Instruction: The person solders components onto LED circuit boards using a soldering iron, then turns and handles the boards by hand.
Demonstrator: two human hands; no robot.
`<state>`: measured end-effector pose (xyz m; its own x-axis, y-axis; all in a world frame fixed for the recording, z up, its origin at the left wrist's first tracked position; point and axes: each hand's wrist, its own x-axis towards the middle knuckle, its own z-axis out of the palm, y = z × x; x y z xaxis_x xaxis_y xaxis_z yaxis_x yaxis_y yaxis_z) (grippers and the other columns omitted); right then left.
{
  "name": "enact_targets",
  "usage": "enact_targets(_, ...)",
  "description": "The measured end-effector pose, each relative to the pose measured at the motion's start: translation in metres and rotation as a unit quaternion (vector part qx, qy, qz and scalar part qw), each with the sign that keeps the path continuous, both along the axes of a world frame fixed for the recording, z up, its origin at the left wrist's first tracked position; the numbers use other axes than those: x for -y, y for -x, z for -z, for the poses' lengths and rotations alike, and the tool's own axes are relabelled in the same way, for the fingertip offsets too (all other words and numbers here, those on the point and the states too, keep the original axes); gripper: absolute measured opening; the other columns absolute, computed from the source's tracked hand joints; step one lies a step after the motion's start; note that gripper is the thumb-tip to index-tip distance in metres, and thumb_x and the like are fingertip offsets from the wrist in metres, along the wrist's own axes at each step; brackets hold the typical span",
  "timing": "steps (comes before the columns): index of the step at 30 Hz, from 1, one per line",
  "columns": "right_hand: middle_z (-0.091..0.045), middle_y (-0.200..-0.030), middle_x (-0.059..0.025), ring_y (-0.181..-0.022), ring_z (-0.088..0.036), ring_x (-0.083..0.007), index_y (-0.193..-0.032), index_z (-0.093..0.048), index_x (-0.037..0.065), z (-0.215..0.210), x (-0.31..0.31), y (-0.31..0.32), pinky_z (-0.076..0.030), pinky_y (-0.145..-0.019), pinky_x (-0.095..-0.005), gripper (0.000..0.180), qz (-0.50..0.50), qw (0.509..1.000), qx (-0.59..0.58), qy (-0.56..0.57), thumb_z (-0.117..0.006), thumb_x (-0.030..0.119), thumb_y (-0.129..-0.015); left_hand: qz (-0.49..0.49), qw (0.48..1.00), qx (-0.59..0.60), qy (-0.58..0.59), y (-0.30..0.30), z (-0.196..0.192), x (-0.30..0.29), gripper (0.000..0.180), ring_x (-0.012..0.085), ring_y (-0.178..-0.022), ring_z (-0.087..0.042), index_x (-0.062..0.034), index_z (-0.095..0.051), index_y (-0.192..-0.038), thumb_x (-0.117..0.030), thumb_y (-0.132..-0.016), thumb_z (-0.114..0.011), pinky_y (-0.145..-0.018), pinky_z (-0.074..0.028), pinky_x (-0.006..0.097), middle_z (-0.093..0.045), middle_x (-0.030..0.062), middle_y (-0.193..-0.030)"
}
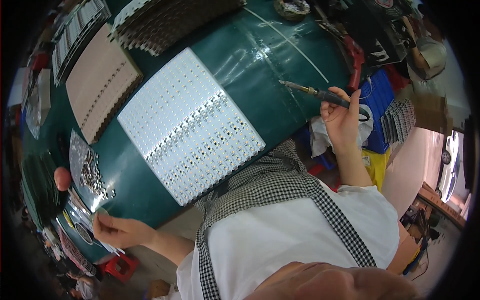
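Note:
In my right hand point(342, 120) is a soldering iron point(325, 95), gripped by its dark handle, its metal tip pointing left above the green table. My left hand point(120, 231) is at the table's left front edge, thumb and fingertips pinched together. What they hold, if anything, is too small to make out. Just beyond them, small metallic parts point(91, 172) lie in a loose pile on a clear plastic sheet. Between my hands, a white panel of LED strips point(192, 127) lies flat on the table, apart from both hands.
A stack of pinkish-brown boards point(102, 82) and a tall stack of strip boards point(175, 20) stand beyond the panel. A thin white strip point(295, 47) lies at the far right, near a roll of tape point(292, 7). A blue crate point(378, 110) is beside my right hand.

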<state>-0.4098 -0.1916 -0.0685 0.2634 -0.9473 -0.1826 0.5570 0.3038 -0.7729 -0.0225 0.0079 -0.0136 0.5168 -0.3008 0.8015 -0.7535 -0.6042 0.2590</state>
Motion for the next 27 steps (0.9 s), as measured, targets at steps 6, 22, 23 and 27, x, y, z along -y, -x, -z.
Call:
enact_targets(6, -0.06, -0.074, -0.0129, -0.06, -0.058, -0.0166, -0.103, -0.054, -0.003, -0.006, 0.008, 0.002, -0.045, -0.054, -0.0237, 0.039, 0.079, 0.992, -0.064, 0.079, -0.04, 0.032, -0.095, -0.077, 0.958, 0.191, 0.201, -0.051, -0.069, -0.017, 0.018, 0.0202, -0.076, -0.057, 0.0051, -0.058, -0.094, -0.011, -0.091, -0.05, -0.069, -0.048, 0.029, -0.06, 0.0128, -0.085)
enact_targets(22, -0.061, -0.068, -0.0063, -0.054, -0.053, -0.0076, -0.093, -0.062, -0.001, -0.063, 0.088, 0.049, -0.04, -0.05, -0.0178, 0.018, 0.298, 0.835, -0.362, 0.286, -0.053, 0.013, -0.087, -0.083, 0.987, 0.135, -0.027, -0.047, -0.092, -0.011, 0.029, 0.0287, -0.087, -0.057, -0.0031, -0.052, -0.109, -0.022, -0.087, -0.057, -0.068, -0.047, 0.044, -0.055, 0.0196, -0.102)
enact_targets(23, -0.061, -0.067, -0.0048, -0.053, -0.053, -0.0067, -0.093, -0.063, 0.001, -0.062, 0.099, 0.06, -0.04, -0.05, -0.0175, 0.017, 0.297, 0.836, -0.372, 0.272, -0.054, 0.013, -0.086, -0.086, 0.987, 0.13, -0.046, -0.042, -0.094, -0.013, 0.031, 0.0293, -0.087, -0.057, -0.0037, -0.051, -0.11, -0.022, -0.086, -0.057, -0.068, -0.047, 0.045, -0.055, 0.0201, -0.103)
enact_targets(27, -0.061, -0.065, -0.0036, -0.053, -0.054, -0.0061, -0.092, -0.064, 0.002, -0.039, 0.146, 0.09, -0.04, -0.048, -0.0174, 0.017, 0.254, 0.843, -0.419, 0.224, -0.055, 0.014, -0.085, -0.104, 0.98, 0.12, -0.118, -0.022, -0.101, -0.018, 0.036, 0.0316, -0.09, -0.057, -0.0059, -0.049, -0.114, -0.025, -0.085, -0.059, -0.067, -0.047, 0.049, -0.053, 0.0219, -0.107)
